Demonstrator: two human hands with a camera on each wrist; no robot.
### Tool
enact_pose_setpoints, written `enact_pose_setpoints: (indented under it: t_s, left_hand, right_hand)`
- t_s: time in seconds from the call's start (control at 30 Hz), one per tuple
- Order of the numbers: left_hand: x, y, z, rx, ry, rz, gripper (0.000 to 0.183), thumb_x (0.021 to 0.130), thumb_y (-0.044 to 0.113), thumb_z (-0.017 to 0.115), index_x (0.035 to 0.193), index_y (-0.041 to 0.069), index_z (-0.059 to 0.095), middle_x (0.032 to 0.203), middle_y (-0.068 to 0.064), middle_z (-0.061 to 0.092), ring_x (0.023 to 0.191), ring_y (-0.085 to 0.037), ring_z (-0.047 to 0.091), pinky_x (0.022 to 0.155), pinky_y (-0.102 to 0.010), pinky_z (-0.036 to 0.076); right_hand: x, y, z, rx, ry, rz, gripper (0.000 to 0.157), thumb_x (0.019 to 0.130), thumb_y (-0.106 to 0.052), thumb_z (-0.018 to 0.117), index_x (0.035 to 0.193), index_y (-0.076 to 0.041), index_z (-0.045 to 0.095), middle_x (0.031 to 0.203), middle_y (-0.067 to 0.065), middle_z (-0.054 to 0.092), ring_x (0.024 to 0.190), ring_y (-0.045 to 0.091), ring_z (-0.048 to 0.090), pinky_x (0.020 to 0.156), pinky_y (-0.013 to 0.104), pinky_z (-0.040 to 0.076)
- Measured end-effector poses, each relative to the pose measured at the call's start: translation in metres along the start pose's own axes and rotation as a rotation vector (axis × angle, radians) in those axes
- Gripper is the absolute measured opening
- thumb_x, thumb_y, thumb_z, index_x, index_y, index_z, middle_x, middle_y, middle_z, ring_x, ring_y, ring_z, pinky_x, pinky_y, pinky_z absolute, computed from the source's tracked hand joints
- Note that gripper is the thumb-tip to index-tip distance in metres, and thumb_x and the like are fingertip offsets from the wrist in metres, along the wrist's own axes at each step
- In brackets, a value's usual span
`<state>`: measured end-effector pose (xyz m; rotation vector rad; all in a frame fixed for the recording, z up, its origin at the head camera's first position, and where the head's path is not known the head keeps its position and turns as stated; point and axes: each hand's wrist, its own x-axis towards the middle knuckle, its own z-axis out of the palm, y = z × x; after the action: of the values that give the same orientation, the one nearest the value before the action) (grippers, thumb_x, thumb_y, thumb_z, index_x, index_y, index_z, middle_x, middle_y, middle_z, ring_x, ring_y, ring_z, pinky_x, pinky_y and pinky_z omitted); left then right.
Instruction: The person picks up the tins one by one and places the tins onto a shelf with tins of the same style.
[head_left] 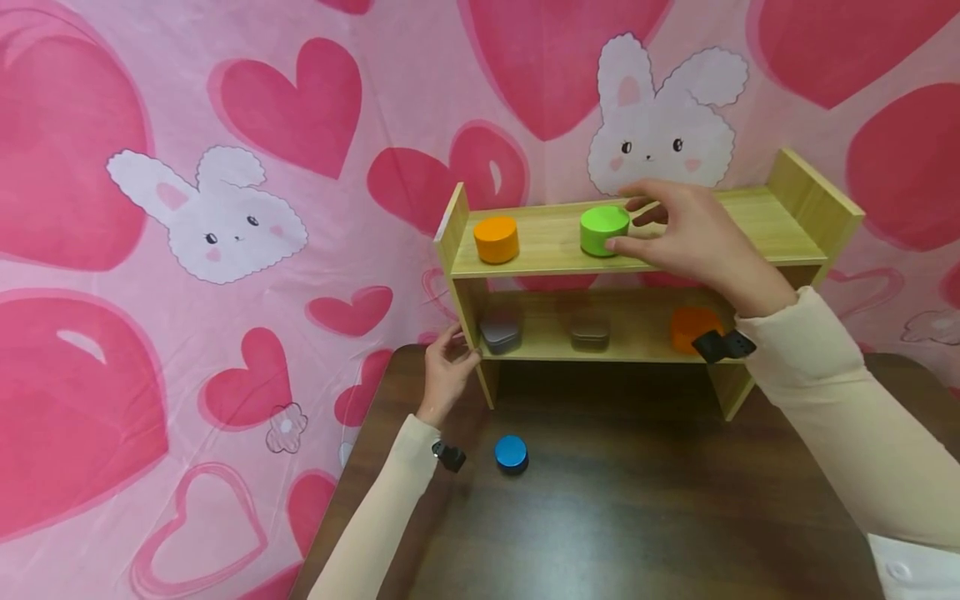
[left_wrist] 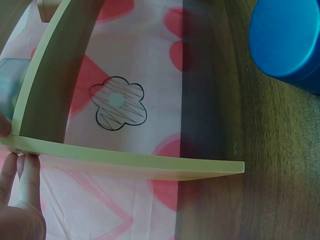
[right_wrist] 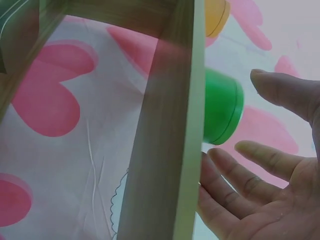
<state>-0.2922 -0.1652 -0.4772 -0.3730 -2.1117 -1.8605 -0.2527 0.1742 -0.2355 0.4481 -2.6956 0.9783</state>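
Note:
A two-tier wooden shelf (head_left: 757,223) stands at the back of the table. My left hand (head_left: 444,377) grips its left side panel (left_wrist: 130,159), thumb on one face and fingers on the other. On the top board is a round green tin (head_left: 603,233), with my right hand (head_left: 693,232) at its right side. In the right wrist view, the thumb and fingers of that hand are spread, with a gap between them and the green tin (right_wrist: 222,106). Left of it on the same board sits a round orange tin (head_left: 496,242).
On the lower board are a grey tin (head_left: 501,332) at the left, another grey tin (head_left: 589,334) mid-board and an orange tin (head_left: 692,327) partly behind the right wrist. A blue round tin (head_left: 512,453) lies on the dark table (head_left: 615,508). A pink heart-patterned cloth (head_left: 360,225) hangs behind.

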Motion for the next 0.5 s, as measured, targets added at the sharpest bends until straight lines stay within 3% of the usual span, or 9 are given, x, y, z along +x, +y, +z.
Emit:
enact_pose_setpoints:
  t_s: [0.5]
  left_hand:
    - [0.000, 0.000, 0.002, -0.005, 0.018, -0.004, 0.055, 0.088, -0.010, 0.072, 0.140, 0.002, 0.063, 0.128, -0.027, 0.068, 0.118, -0.042, 0.068, 0.101, -0.051, 0.058]
  right_hand:
    - [-0.033, -0.010, 0.000, 0.051, 0.083, -0.055, 0.064, 0.086, -0.029, 0.085, 0.142, -0.008, 0.062, 0.138, 0.019, 0.067, 0.117, 0.042, 0.069, 0.102, 0.062, 0.055]
